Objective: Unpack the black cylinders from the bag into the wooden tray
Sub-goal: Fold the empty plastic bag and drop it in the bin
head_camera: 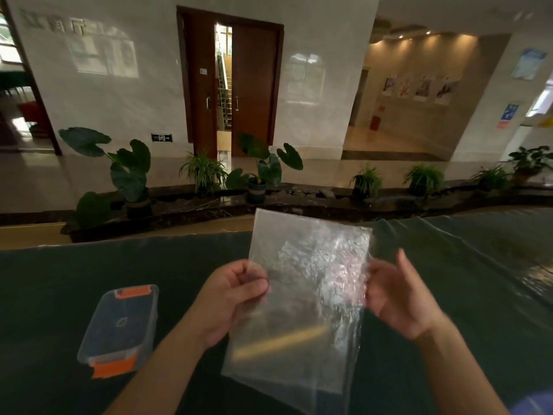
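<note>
Your left hand (230,298) and right hand (401,298) pinch opposite edges of the clear bag (302,295), holding it upright above the desk (449,295), a lidded plastic box (119,327) lying to its left

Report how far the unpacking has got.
Done: nothing can be confirmed; no black cylinders and no wooden tray are in view. In hand: the left hand and right hand hold the clear bag up by its side edges; it looks empty. Left: cannot tell. A clear lidded box lies on the table.
</note>
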